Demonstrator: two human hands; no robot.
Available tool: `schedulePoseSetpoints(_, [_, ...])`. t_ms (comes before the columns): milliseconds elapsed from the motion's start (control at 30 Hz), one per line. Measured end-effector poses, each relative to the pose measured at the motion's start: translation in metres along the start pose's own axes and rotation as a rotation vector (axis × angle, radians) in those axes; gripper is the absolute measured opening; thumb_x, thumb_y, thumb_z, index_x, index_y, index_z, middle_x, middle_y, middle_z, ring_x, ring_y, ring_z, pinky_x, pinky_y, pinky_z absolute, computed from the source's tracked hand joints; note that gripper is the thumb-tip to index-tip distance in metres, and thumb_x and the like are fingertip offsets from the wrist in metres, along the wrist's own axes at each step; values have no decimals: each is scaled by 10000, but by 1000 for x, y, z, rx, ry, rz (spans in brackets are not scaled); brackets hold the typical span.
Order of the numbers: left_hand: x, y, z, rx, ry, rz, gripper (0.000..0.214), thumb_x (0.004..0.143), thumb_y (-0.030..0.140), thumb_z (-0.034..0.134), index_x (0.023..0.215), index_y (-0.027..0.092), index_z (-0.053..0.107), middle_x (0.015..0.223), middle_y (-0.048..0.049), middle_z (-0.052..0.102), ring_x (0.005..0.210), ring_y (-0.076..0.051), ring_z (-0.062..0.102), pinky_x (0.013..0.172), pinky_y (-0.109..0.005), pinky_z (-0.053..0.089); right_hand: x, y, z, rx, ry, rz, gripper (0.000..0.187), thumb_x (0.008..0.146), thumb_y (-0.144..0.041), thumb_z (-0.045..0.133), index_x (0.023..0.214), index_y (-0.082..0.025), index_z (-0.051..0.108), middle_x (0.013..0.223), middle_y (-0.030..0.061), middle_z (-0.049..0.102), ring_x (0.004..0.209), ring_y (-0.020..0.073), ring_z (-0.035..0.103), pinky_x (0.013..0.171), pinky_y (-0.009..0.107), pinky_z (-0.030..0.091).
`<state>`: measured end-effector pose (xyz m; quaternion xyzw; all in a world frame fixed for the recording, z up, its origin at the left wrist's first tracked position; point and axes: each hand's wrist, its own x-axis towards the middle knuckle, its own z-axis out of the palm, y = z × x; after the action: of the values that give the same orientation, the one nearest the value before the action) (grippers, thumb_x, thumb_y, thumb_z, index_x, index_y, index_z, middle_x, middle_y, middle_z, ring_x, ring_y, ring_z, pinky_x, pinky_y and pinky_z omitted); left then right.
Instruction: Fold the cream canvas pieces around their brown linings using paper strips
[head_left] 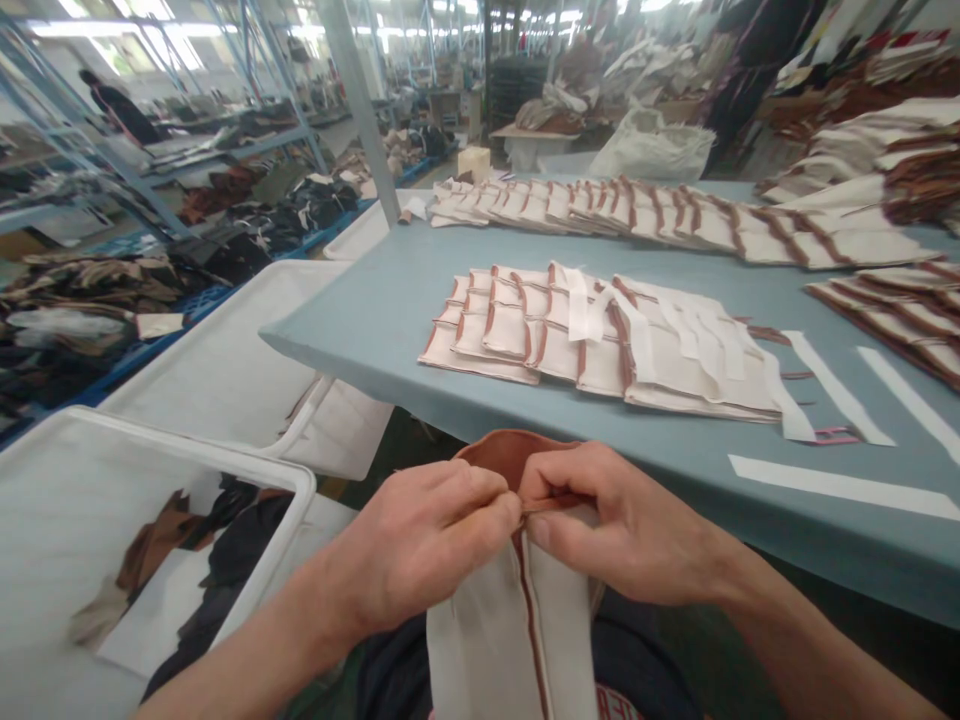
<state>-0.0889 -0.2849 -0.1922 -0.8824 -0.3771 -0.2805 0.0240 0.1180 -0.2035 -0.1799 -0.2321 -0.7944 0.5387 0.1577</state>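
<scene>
A cream fabric piece with a brown seam [487, 640] hangs in front of my body, its far end showing a brown leather-like face [501, 450]. My left hand [442, 540] pinches it at the top of the seam. Close against those fingertips, my right hand [607, 515] grips the brown edge between thumb and curled fingers. The exact spot between the fingertips is hidden. Just beyond my hands, overlapping cream pieces with brown edges [510, 325] lie on the blue-green table [360, 290].
White strips [840, 485] and a small pink tool [832, 436] lie on the table's right. Another row of cream pieces [660, 215] stretches along the back. White bins [300, 480] with dark and brown scraps [161, 525] stand at left. A grey post [360, 110] rises by the table corner.
</scene>
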Motion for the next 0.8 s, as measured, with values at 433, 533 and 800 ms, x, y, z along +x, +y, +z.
schedulePoseSetpoints(433, [3, 17, -11, -492, 12, -305, 138, 1023, 133, 563, 1097, 163, 676, 994, -54, 740, 921, -138, 687, 811, -218, 529, -14, 4, -5, -117, -5, -135, 202, 975, -198, 562, 776, -184, 589, 659, -46, 552, 596, 96, 468, 576, 229, 335])
schedulePoseSetpoints(533, [12, 16, -16, -617, -54, -512, 171, 1000, 182, 614, 840, 179, 674, 771, 29, 691, 711, -90, 627, 682, -184, 466, -15, 5, -3, -435, 117, -361, 222, 1000, -153, 565, 791, -172, 637, 704, -12, 656, 646, 121, 550, 663, 268, 371])
schedulePoseSetpoints(800, [35, 5, -25, -625, -386, -500, 315, 1034, 264, 541, 734, 171, 572, 673, 74, 555, 637, -67, 498, 609, -205, 338, -21, -2, 0, -735, 232, -482, 294, 1031, -160, 531, 767, -167, 658, 694, 24, 665, 660, 179, 575, 663, 324, 370])
